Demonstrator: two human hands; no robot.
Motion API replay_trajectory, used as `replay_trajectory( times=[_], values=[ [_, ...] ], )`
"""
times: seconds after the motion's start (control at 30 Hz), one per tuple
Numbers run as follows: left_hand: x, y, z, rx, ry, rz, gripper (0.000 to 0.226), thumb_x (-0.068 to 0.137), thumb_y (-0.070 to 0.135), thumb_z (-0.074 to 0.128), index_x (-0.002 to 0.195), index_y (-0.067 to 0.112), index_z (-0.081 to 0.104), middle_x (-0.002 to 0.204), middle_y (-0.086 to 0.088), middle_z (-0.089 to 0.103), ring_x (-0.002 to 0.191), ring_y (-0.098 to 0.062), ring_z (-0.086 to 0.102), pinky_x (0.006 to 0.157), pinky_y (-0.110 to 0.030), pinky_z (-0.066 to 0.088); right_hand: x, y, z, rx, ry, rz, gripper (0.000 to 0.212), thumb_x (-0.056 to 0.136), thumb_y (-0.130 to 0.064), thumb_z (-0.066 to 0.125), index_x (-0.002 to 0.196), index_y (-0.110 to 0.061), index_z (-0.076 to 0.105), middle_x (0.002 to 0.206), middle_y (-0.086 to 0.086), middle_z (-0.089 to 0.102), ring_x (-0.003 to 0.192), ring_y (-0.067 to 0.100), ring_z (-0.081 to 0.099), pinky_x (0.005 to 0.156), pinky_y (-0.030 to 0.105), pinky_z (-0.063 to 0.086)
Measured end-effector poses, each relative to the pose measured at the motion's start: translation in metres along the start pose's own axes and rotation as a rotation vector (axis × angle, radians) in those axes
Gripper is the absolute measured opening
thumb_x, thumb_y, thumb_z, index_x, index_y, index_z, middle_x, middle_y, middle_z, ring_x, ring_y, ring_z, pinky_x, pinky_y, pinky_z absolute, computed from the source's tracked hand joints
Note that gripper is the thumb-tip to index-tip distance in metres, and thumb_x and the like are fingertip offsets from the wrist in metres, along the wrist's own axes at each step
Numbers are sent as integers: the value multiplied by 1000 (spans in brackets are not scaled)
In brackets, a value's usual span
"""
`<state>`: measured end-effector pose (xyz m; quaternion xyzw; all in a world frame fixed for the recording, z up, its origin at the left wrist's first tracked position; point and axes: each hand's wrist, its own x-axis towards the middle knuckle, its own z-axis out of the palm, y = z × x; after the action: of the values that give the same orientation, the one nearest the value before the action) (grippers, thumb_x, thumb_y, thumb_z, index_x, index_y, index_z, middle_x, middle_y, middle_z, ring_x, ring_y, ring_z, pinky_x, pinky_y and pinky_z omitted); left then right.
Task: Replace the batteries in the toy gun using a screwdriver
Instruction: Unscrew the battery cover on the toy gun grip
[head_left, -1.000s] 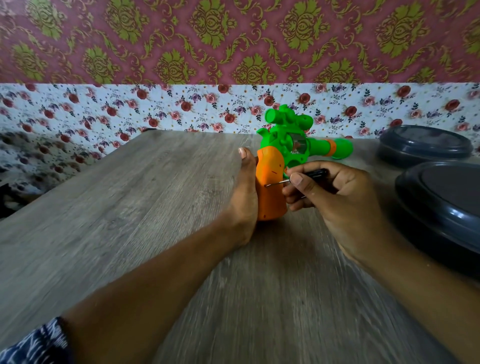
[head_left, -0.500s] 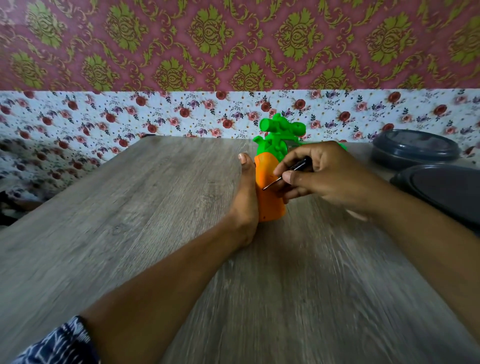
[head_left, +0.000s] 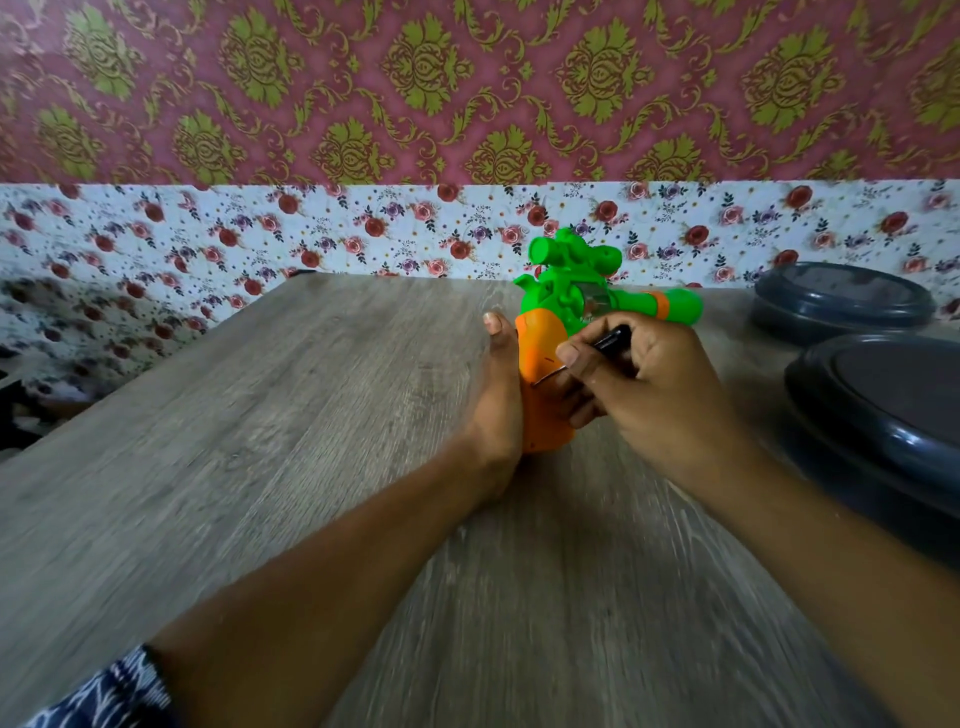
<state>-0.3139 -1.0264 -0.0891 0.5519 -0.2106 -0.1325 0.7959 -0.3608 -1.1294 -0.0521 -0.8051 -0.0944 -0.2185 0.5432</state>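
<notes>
Here we see the toy gun (head_left: 566, 312) standing on the counter (head_left: 260, 441), orange grip (head_left: 540, 395) down, green barrel pointing toward three o'clock. The left hand (head_left: 493, 410) presses flat against the grip from nine o'clock, fingers extended, steadying rather than gripping. The right hand (head_left: 654, 395) comes in from three o'clock, its fingers (head_left: 571, 356) pinched on the screwdriver (head_left: 610, 338). The tool's long axis slants from two o'clock down to eight, and its tip meets the grip's near face. We judge the screw lies there, though we cannot make it out; the right hand is therefore the working one.
</notes>
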Motion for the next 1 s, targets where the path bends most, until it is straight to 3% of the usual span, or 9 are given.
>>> replay_trajectory(
  times=[0.1, 0.23, 0.33, 0.4, 0.5, 0.6, 0.7, 0.83, 1.0],
  values=[
    [-3, 2, 2, 26, -50, 30, 93, 93, 55, -9, 131, -19, 33, 114, -22, 42, 51, -6, 64, 50, -16, 50, -1, -1, 0, 93, -33, 46, 10, 86, -4, 58, 78, -8, 60, 67, 7, 66, 61, 23, 65, 56, 34, 56],
    [2, -4, -7, 9, 12, -21, 91, 92, 59, -5, 130, -9, 42, 102, -27, 66, 85, -6, 65, 55, -21, 56, 0, 0, -4, -7, -103, 45, 16, 86, -4, 58, 77, -17, 62, 70, -1, 65, 65, 15, 64, 65, 36, 57],
    [4, -7, -11, 23, 112, -13, 92, 89, 69, 6, 125, -2, 51, 108, -28, 65, 101, -38, 64, 84, -47, 55, 0, 0, -7, -148, -126, 8, 8, 87, -21, 59, 79, -21, 62, 73, -5, 64, 67, 13, 63, 66, 39, 56],
    [6, -10, -12, 63, 124, 33, 94, 78, 79, 17, 123, 6, 56, 116, -33, 60, 107, -50, 58, 91, -63, 46, -1, -3, -9, -270, -96, -40, 22, 85, -39, 55, 79, -18, 60, 69, 1, 66, 60, 15, 62, 62, 39, 54],
    [8, -11, -11, 120, 118, 27, 107, 60, 91, 32, 128, 10, 51, 112, -35, 59, 91, -49, 62, 79, -55, 52, -3, -8, -12, -409, -79, -68, 37, 88, -43, 49, 70, -11, 54, 54, 6, 65, 41, 7, 55, 51, 25, 46],
    [7, -14, -13, 158, 114, 52, 114, 58, 93, 32, 123, 1, 51, 98, -35, 59, 79, -39, 64, 71, -45, 53, -4, -11, -13, -441, -97, -65, 30, 90, -32, 52, 70, -10, 52, 49, 3, 63, 36, 2, 52, 45, 12, 39],
    [8, -16, -14, 161, 105, 89, 99, 74, 82, 23, 114, -3, 55, 93, -32, 60, 89, -39, 63, 78, -48, 53, -3, -13, -13, -413, -154, -78, 19, 88, -22, 57, 75, -10, 54, 53, 1, 65, 38, -2, 53, 46, 7, 37],
    [9, -16, -14, 185, 94, 92, 95, 70, 87, 29, 96, 1, 59, 75, -19, 60, 85, -32, 59, 84, -54, 46, -3, -18, -16, -353, -222, -122, 8, 85, -10, 62, 78, -10, 57, 63, 3, 68, 42, -5, 54, 48, 5, 36],
    [6, -14, -13, 135, 125, 55, 84, 80, 70, 16, 113, 6, 58, 110, -34, 61, 91, -39, 63, 81, -50, 51, -2, -12, -18, -418, -172, -80, 12, 86, -24, 61, 79, -15, 58, 52, -15, 59, 48, -4, 56, 47, 7, 37]
  ],
)
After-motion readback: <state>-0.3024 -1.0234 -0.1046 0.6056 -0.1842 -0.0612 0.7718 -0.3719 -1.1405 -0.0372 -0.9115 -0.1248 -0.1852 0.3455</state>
